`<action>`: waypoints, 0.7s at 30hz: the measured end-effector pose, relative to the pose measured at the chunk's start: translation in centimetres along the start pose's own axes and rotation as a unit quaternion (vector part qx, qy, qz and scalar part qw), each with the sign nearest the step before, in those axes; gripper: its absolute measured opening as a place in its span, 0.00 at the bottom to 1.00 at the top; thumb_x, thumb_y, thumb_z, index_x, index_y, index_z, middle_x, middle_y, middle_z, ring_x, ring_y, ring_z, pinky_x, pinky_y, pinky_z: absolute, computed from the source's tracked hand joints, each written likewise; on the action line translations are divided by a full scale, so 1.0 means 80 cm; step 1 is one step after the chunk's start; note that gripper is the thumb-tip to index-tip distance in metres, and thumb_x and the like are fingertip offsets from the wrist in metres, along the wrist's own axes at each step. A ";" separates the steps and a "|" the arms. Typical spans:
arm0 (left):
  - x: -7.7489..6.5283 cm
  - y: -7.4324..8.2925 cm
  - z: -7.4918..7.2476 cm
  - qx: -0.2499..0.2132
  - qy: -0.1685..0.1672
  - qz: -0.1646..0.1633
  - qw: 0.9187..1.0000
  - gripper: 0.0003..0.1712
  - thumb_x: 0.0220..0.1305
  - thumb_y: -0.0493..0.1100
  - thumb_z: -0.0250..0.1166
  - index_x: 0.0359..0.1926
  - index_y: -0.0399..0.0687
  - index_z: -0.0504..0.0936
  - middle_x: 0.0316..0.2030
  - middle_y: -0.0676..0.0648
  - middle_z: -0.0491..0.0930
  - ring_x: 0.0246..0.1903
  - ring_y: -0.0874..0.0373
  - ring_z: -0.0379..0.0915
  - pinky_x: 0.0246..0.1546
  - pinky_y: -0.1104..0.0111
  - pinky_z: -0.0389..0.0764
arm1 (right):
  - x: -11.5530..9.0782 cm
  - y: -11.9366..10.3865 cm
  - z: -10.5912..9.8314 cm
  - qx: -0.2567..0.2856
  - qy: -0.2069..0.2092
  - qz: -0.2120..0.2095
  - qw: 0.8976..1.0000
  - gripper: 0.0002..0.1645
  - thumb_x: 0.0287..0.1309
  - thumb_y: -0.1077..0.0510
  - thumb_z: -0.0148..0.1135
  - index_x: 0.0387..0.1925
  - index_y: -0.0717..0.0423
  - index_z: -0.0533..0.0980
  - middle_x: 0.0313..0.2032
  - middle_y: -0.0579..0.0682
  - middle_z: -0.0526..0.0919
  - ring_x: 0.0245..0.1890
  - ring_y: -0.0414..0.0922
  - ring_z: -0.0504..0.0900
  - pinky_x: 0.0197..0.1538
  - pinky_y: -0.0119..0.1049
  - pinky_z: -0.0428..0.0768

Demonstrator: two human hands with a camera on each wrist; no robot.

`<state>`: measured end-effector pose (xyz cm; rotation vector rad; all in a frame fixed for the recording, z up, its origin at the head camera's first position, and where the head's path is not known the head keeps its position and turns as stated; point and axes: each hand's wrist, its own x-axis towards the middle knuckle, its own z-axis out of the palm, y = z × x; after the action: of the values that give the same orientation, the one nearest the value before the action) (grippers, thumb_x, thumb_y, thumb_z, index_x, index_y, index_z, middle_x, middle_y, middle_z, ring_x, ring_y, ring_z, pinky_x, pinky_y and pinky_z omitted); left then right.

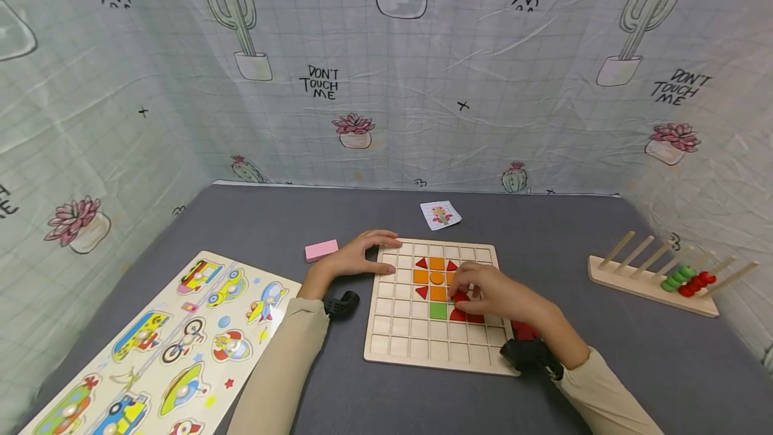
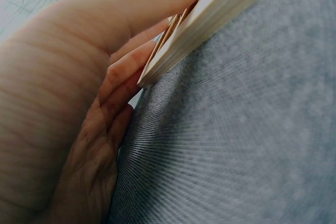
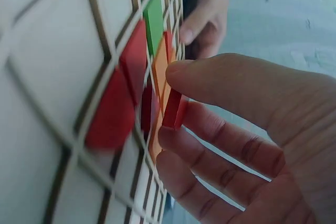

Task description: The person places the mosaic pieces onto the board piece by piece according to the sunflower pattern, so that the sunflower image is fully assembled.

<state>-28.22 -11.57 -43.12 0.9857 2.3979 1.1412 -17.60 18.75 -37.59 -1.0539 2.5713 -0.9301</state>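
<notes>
A wooden grid board lies on the table. At its far left corner rests my left hand, the thumb on the left edge and the fingers spread along the far side. My right hand is low over the board's middle, pinching a small red piece between thumb and fingers. Orange squares surround an orange circle, with red triangles at the corners. Below them sits a green square. Beside it in the right wrist view are two red quarter-round pieces, partly hidden in the head view.
A picture card lies beyond the board. Left of it are a pink block and a vehicle puzzle board. Red pieces show beneath my right wrist. A peg stand with green and red beads stands at the right.
</notes>
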 end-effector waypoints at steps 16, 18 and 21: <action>0.001 0.001 0.000 0.003 0.001 -0.004 1.000 0.32 0.58 0.46 0.72 0.64 0.50 0.76 0.69 0.47 0.64 0.71 0.47 0.52 0.69 0.45 0.52 | 0.037 -0.018 0.034 -0.020 -0.027 -0.049 0.998 0.04 0.57 0.65 0.67 0.35 0.54 0.82 0.35 0.45 0.78 0.33 0.40 0.72 0.38 0.30 0.75; 0.001 0.000 0.000 0.004 0.001 -0.005 1.000 0.32 0.58 0.46 0.72 0.64 0.50 0.76 0.69 0.47 0.64 0.71 0.47 0.52 0.69 0.45 0.52 | 0.039 -0.021 0.036 -0.027 -0.030 -0.045 0.998 0.04 0.58 0.64 0.67 0.35 0.54 0.82 0.35 0.45 0.79 0.35 0.40 0.73 0.40 0.31 0.75; 0.001 0.000 0.000 0.005 0.001 -0.006 1.000 0.32 0.58 0.46 0.72 0.64 0.51 0.76 0.69 0.47 0.64 0.71 0.47 0.52 0.69 0.45 0.52 | 0.040 -0.023 0.037 -0.034 -0.030 -0.038 0.998 0.05 0.58 0.62 0.68 0.37 0.54 0.83 0.37 0.45 0.79 0.35 0.41 0.73 0.40 0.31 0.75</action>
<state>-28.27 -11.50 -43.13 0.9718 2.4110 1.1268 -17.63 14.12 -38.59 -1.1862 2.5470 -0.8210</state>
